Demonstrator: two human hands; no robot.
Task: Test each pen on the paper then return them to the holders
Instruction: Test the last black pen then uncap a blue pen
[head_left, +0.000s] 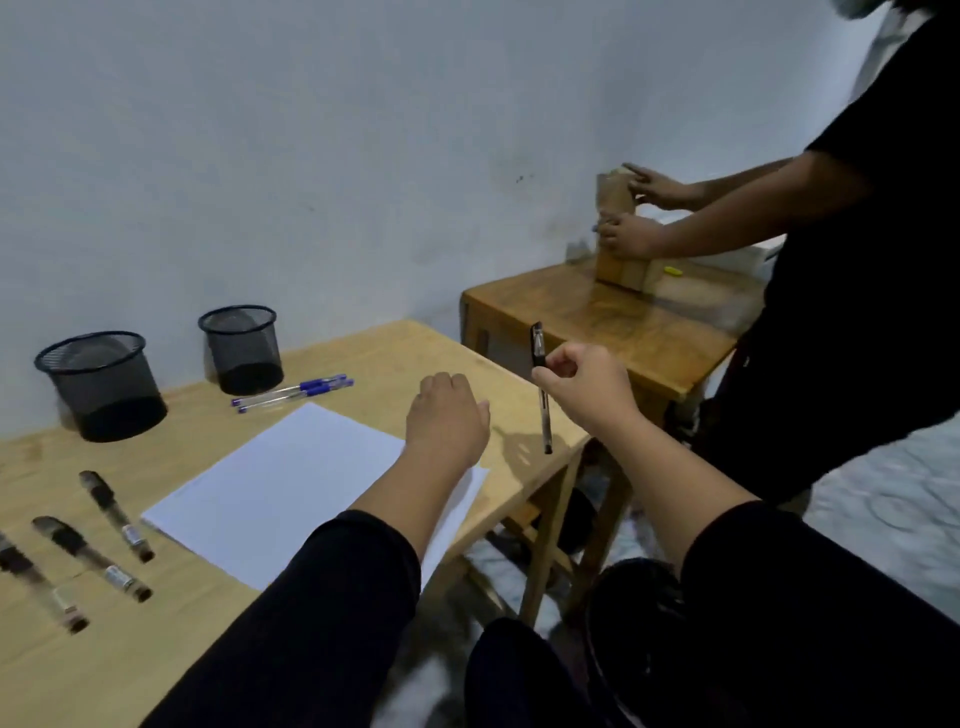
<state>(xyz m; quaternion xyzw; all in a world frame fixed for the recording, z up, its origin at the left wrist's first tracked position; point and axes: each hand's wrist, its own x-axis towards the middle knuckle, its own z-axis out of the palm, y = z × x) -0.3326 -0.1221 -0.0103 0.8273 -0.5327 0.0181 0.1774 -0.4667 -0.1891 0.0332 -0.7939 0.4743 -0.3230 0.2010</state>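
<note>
Black pen (540, 384), capped, clear-barrelled, hangs nearly upright, pinched by the right hand (587, 387) just right of the paper (280, 483), past the table (363, 348) edge. I judge uncapping comes next: the left hand (447, 415), loosely curled over the paper's right corner holding nothing, should pull the cap straight, then steady the sheet.

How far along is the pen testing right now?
Nothing looks done: the paper shows no marks and both mesh holders look empty. In hand: the right hand pinches a black pen. Left: the three black pens and blue pens lying on the table.
</note>
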